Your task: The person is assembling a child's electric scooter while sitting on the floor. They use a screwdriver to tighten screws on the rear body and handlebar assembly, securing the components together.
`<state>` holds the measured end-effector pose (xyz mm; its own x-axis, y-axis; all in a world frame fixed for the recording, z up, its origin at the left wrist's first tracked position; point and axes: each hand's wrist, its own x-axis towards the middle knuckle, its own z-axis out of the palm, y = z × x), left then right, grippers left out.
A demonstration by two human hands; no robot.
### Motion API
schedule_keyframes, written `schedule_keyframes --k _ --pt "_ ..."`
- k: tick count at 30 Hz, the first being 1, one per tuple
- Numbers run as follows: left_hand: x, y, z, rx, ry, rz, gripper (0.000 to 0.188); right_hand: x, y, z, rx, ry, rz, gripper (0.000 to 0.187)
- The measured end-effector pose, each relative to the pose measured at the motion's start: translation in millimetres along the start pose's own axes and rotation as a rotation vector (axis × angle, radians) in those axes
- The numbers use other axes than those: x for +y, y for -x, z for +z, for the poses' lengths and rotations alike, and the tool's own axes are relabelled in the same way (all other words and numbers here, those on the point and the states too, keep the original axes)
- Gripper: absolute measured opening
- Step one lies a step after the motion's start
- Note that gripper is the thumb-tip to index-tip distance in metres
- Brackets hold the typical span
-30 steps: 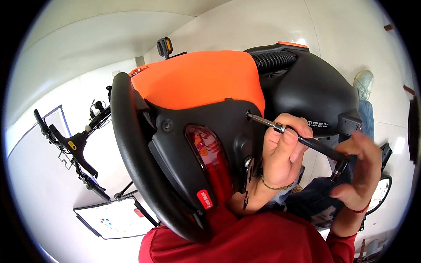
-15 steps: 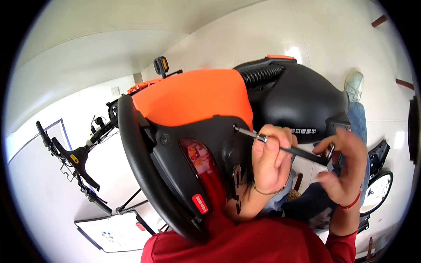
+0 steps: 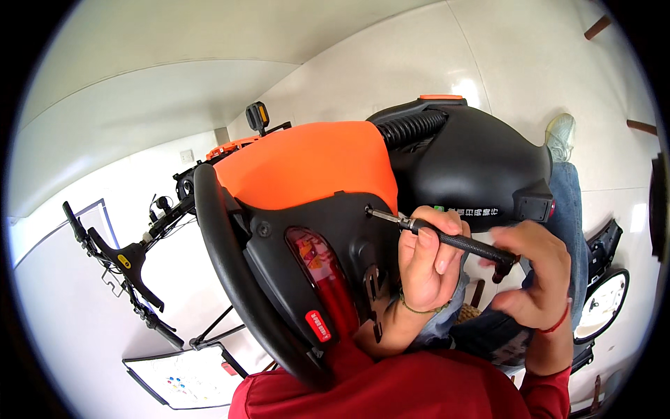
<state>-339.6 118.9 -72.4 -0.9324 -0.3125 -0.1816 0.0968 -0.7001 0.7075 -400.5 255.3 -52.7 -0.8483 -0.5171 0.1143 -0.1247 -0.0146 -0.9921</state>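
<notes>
Right of the light (image 3: 321, 262), our left hand (image 3: 427, 262) grasps the driver (image 3: 460, 242), tip slanting up-left. Our right hand (image 3: 541, 276) curves unclenched.

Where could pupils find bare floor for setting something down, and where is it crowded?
Bare floor lies between the black shell, pale shoe and upper brown bar. Crowding is around the black-handled tool, left grip and right grip.

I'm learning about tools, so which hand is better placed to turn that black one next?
Probably the right hand: it curves open by the bent end of the black tool. The left hand pinches the tool nearer its silver shaft, seemingly steadying it.
</notes>
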Motion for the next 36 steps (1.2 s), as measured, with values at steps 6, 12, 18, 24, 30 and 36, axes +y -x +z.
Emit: schedule_keyframes --k 6,12,18,24,30,36 --pt "1 -2 3 -0.001 0.019 -0.006 0.033 6 8 -10 -0.101 0.171 -0.185 0.057" --pt "-4 3 1 0.017 0.033 -0.023 0.035 0 7 -3 -0.008 0.427 -0.019 0.025" --pt "-3 0 0 -0.019 -0.022 0.052 0.036 -11 6 -2 0.000 -0.273 0.347 0.033" --pt "-2 0 -2 -0.010 0.053 0.050 0.035 1 1 -8 -0.002 0.291 -0.275 0.040" --pt "1 -2 1 0.035 0.044 0.053 0.034 -1 11 -6 -0.113 0.186 0.084 0.024" --pt "0 -2 -3 0.041 0.061 0.049 0.032 -11 -1 -5 -0.011 -0.023 0.158 0.030"
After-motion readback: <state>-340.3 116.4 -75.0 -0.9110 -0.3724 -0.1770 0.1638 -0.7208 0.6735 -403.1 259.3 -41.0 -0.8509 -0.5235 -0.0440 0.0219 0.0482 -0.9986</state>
